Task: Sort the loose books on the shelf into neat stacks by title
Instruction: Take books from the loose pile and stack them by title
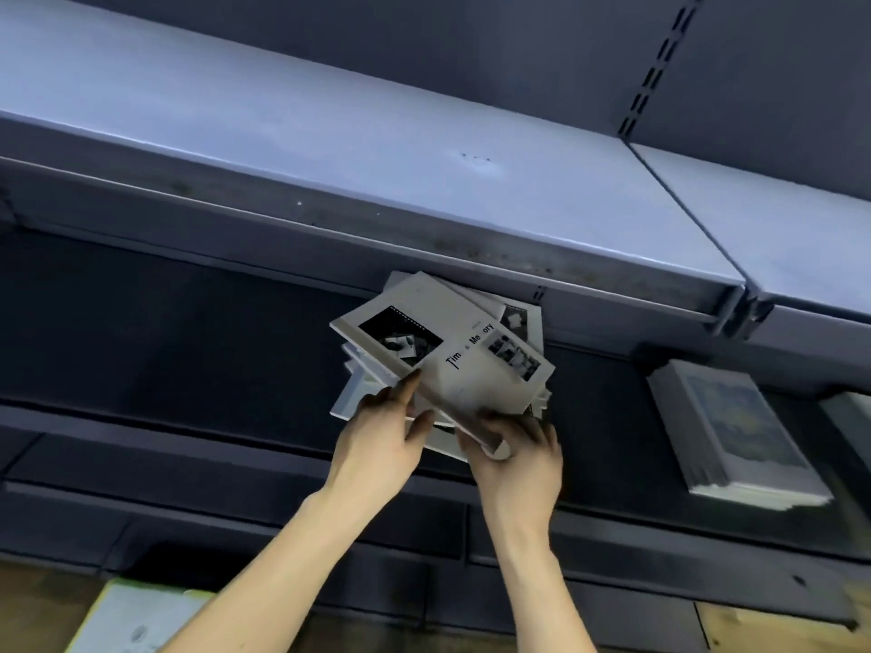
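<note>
From the head camera, both bare arms reach up to a dark metal shelf (188, 322) beneath a pale grey shelf board (330, 148). The left hand (382, 435) pinches the near edge of a grey-white paperback lettered "Time & Memory" (452, 351), its forefinger laid along the cover. The right hand (518, 445) curls its fingers around that book's lower corner. The book lies askew atop a loose pile of similar pale books (358, 388). To the right sits a squared stack of pale books (735, 431); its cover picture is blurred, perhaps blue.
</note>
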